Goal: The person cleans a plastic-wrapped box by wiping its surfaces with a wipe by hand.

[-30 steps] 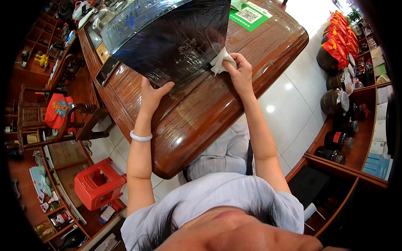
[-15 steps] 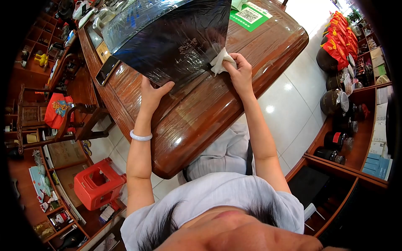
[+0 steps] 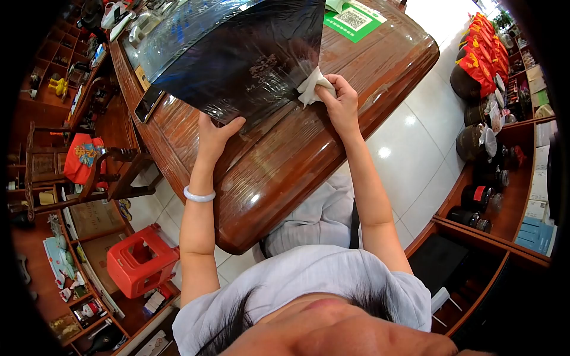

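Observation:
A large dark box [image 3: 237, 71] in shiny clear plastic wrap stands tilted over the wooden table [image 3: 285, 160], with pale lettering on its near face. My left hand [image 3: 215, 135] grips its lower left edge; the thumb shows, and the other fingers are mostly hidden behind the box. A white bracelet [image 3: 199, 194] circles that wrist. Pinched in my right hand [image 3: 340, 104] is a crumpled white tissue [image 3: 312, 88], which touches the box's lower right corner.
A phone [image 3: 148, 104] lies left of the box, and a green QR-code card [image 3: 355, 24] lies beyond its right side. A red plastic stool [image 3: 142, 261] and a wooden chair [image 3: 89, 160] stand at left. Shelves with dark jars [image 3: 475, 199] line the right.
The box has shifted slightly left and turned a little toward me. Both hands stay in nearly the same place, with the tissue still at the corner.

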### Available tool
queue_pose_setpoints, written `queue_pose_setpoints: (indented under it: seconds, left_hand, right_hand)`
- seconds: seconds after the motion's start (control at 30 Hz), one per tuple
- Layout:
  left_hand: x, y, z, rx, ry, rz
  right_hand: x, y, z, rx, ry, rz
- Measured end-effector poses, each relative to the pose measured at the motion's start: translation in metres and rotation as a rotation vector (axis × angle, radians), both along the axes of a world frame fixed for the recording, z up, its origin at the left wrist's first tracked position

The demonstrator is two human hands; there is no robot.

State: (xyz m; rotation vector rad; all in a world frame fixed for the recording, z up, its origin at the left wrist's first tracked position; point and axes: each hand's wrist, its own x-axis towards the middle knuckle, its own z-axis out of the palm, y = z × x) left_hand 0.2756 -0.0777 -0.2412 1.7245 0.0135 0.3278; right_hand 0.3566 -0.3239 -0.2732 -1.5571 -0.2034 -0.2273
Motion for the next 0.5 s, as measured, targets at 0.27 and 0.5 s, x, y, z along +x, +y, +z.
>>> queue_pose_setpoints:
  seconds: [0.27,0.5]
  left_hand:
    - [-0.0026,-0.003,0.0068,-0.024,0.0,-0.011]
    - [-0.0029,0.0013,-0.0017,-0.038,-0.005,0.036]
  right_hand:
    - [-0.0037,-0.002,0.0057,-0.021,0.005,0.039]
    - [-0.005,-0.0017,0.0089,0.052,0.016,0.025]
